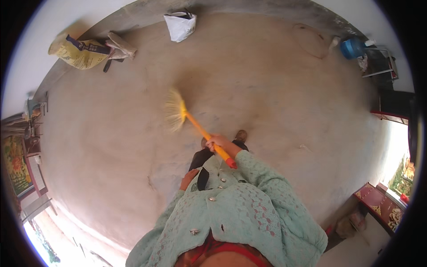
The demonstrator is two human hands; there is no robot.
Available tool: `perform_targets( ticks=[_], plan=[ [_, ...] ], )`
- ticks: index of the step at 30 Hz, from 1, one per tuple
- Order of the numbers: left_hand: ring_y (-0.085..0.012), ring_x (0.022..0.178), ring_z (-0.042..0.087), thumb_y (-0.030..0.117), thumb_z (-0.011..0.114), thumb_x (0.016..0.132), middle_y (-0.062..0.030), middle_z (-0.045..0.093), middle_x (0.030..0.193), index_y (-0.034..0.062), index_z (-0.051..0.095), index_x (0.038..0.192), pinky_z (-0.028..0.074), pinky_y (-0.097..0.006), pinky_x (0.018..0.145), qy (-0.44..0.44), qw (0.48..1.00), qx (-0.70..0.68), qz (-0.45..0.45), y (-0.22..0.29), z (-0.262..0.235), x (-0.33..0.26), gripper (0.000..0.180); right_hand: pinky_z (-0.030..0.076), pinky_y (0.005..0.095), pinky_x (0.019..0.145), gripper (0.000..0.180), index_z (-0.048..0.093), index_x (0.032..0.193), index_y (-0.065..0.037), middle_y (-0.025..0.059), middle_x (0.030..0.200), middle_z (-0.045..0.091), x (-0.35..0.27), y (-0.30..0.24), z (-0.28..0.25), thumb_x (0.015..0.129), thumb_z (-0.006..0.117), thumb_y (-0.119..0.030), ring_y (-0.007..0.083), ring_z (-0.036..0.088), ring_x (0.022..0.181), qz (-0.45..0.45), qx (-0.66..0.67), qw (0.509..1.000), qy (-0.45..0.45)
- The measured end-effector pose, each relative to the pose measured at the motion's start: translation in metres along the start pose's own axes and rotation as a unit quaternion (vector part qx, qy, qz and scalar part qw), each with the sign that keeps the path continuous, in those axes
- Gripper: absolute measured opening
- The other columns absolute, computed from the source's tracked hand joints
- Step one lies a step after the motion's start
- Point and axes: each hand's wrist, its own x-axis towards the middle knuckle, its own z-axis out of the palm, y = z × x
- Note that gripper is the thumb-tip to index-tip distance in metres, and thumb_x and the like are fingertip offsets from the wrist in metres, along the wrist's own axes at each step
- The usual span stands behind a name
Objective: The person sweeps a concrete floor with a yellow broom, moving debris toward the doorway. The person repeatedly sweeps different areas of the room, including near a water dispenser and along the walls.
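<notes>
A short broom (192,121) with pale yellow bristles and an orange-yellow handle with a red end slants over the concrete floor (275,98). My right hand (219,143) is closed round the handle near its red end; the bristles point up and to the left, blurred by motion. My left hand (187,179) rests against my thigh and holds nothing that I can see; its fingers look loosely curled. Both arms wear a light green lace sleeve. One foot shows just beyond the right hand.
A white bag (180,26) stands at the far wall. A yellow sack (80,52) and folded cloth (121,45) lie at the far left. A blue water jug (353,47) and metal rack sit far right. Furniture lines both sides.
</notes>
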Motion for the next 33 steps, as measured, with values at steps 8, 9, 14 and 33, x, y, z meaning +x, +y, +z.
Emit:
perform_targets(
  ticks=[8, 9, 14, 33],
  plan=[
    [-0.0303, 0.093, 0.049, 0.019, 0.053, 0.072, -0.0085, 0.049, 0.108, 0.0132, 0.049, 0.105, 0.041, -0.038, 0.077, -0.037, 0.991, 0.127, -0.037, 0.028, 0.016, 0.02, 0.033, 0.037, 0.0187, 0.039, 0.011, 0.037, 0.085, -0.002, 0.0059, 0.065, 0.042, -0.157, -0.04, -0.096, 0.076, 0.043, 0.001, 0.007, 0.039, 0.045, -0.132, 0.197, 0.968, 0.082],
    [-0.0302, 0.092, 0.049, 0.019, 0.053, 0.072, -0.0082, 0.049, 0.107, 0.0132, 0.049, 0.105, 0.042, -0.039, 0.076, -0.04, 0.989, 0.141, -0.033, 0.03, 0.016, 0.025, 0.033, 0.037, 0.0186, 0.039, 0.012, 0.036, 0.086, -0.003, 0.0064, 0.065, 0.042, -0.177, -0.037, -0.113, 0.076, 0.043, 0.001, 0.0069, 0.04, 0.045, -0.142, 0.217, 0.96, 0.102],
    [-0.0305, 0.089, 0.049, 0.022, 0.054, 0.072, -0.0104, 0.051, 0.1, 0.0105, 0.05, 0.103, 0.042, -0.04, 0.072, -0.042, 0.988, 0.145, -0.008, 0.04, 0.009, 0.04, 0.033, 0.036, 0.0161, 0.038, 0.011, 0.037, 0.086, -0.002, 0.0079, 0.068, 0.044, -0.268, -0.016, -0.144, 0.077, 0.043, 0.0, 0.0057, 0.04, 0.045, -0.211, 0.255, 0.925, 0.188],
    [-0.0291, 0.093, 0.05, 0.024, 0.054, 0.074, -0.013, 0.053, 0.1, 0.0061, 0.051, 0.105, 0.04, -0.035, 0.079, 0.039, 0.997, 0.039, -0.045, 0.031, 0.019, 0.023, 0.037, 0.034, 0.0174, 0.037, 0.036, 0.035, 0.104, -0.011, 0.0079, 0.069, 0.042, -0.248, -0.014, -0.024, 0.073, 0.041, 0.005, 0.0058, 0.036, 0.043, -0.191, 0.2, 0.961, 0.018]
  ],
)
